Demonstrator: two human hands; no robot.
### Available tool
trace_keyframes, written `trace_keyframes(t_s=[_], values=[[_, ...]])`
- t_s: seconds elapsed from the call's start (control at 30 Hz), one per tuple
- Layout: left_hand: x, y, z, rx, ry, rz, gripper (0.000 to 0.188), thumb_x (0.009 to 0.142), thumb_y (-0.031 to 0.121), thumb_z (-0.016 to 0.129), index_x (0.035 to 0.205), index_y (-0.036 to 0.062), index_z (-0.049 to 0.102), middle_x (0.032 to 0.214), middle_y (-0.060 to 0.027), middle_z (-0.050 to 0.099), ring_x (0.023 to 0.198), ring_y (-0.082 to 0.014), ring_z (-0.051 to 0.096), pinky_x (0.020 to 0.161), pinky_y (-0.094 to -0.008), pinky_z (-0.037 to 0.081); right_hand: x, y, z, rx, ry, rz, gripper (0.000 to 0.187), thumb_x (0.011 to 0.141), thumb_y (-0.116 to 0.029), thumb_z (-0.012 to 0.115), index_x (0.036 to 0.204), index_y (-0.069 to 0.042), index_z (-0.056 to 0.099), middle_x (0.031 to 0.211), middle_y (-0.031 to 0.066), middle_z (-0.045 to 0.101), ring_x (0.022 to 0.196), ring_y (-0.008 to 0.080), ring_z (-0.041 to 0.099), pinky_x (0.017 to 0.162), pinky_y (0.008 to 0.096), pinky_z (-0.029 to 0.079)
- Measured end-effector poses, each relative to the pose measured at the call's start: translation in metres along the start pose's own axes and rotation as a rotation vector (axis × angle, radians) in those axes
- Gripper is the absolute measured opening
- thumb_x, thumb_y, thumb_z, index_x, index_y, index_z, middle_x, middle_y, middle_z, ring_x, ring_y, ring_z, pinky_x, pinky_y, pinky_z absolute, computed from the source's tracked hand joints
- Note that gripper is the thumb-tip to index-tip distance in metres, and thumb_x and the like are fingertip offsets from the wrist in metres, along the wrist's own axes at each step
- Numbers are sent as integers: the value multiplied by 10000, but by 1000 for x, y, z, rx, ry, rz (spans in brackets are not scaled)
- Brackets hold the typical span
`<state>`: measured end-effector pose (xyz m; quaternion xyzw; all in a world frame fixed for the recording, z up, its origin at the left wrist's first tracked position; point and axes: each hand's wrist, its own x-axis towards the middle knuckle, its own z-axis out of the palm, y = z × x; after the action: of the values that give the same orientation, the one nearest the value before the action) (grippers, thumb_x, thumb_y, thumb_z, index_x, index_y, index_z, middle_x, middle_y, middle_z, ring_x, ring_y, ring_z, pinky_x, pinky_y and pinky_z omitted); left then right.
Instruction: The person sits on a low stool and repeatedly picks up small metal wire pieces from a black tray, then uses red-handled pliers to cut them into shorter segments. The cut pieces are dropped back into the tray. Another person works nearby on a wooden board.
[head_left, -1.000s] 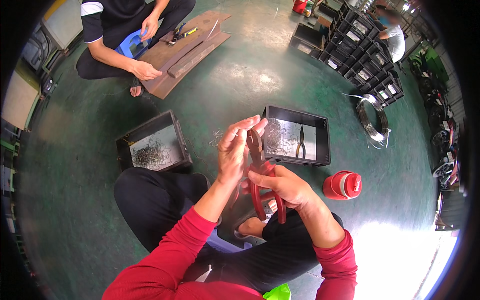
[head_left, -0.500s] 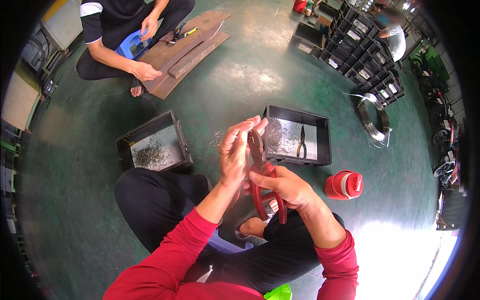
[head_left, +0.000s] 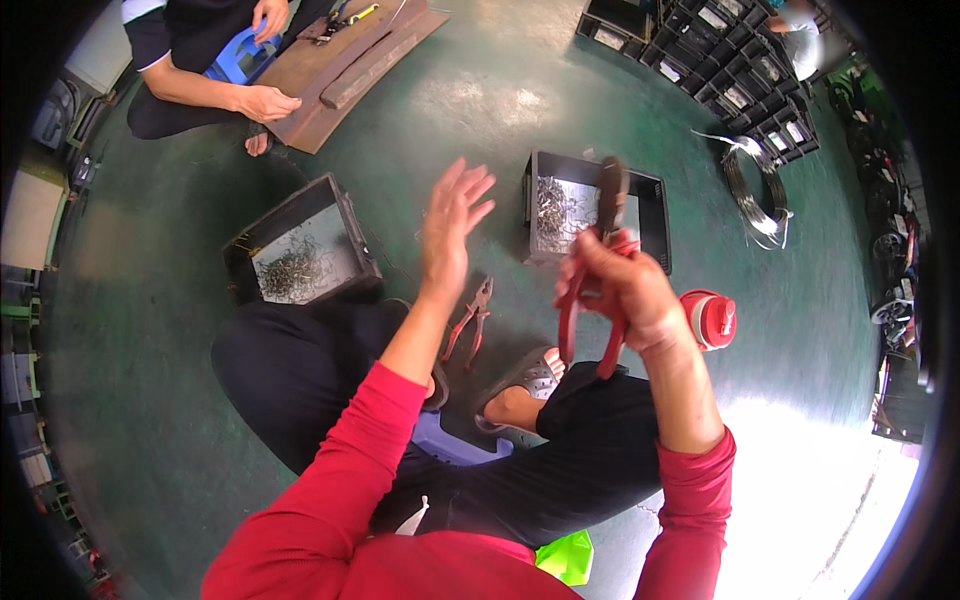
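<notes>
My right hand (head_left: 640,300) is wrapped round a pair of red-handled pliers (head_left: 612,195), their dark jaws pointing away from me over the right black bin (head_left: 655,235). Fingers stretched and parted, my left hand (head_left: 450,235) hovers above the floor between the two bins, with nothing visible in it. Inside the right bin lies a heap of small bent wire pieces (head_left: 551,208) on a pale sheet. The left black bin (head_left: 352,225) holds a similar heap of wire pieces (head_left: 293,273). A second pair of red-handled pliers (head_left: 477,308) rests on the floor between my feet.
A red jug (head_left: 712,320) stands beside my right forearm. Farther right lie a wire coil (head_left: 757,190) and stacked black crates (head_left: 710,65). At the far left a person's hand (head_left: 268,103) is at a brown board (head_left: 300,130) bearing yellow-handled pliers (head_left: 345,22).
My hands have come apart: the left has opened and moved away and left, while the right has carried the pliers right. The pliers on the floor now show fully.
</notes>
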<state>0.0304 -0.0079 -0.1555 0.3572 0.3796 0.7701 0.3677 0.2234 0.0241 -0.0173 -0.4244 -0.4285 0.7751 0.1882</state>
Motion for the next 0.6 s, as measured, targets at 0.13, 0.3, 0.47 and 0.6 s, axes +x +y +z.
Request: trace_keyframes(t_s=[0.13, 0.3, 0.47, 0.6], values=[[-51, -89, -61, 1029, -20, -410, 473, 904, 325, 549, 1182, -56, 525, 1195, -255, 535, 1078, -323, 559, 914, -362, 437, -1, 2, -32, 208, 161, -15, 236, 944, -305, 527, 985, -74, 514, 834, 65, 598, 787, 211, 600, 763, 417, 511], [-170, -136, -84, 1542, -250, -680, 982, 701, 492, 711, 1388, -20, 230, 1363, -195, 324, 1243, -428, 320, 944, -555, 382, -3, 15, -48, 294, 223, 44, 236, 945, -301, 527, 965, -66, 510, 826, 82, 599, 805, 250, 620, 749, 430, 521], [-181, -147, -83, 1653, -437, -624, 912, 710, 356, 746, 1395, 1, 260, 1246, -142, 409, 1109, -322, 453, 806, -485, 491, -4, 12, -50, 182, 209, 67, 312, 927, -349, 545, 931, -38, 520, 807, 103, 610, 774, 279, 643, 717, 414, 541], [-181, -155, -72, 1797, -414, -618, 828, 727, 236, 706, 1375, -21, 260, 1162, -146, 422, 1064, -340, 465, 770, -466, 524, -1, 6, -48, 139, 196, 88, 302, 917, -332, 564, 932, -33, 527, 808, 105, 620, 768, 271, 646, 716, 396, 538]])
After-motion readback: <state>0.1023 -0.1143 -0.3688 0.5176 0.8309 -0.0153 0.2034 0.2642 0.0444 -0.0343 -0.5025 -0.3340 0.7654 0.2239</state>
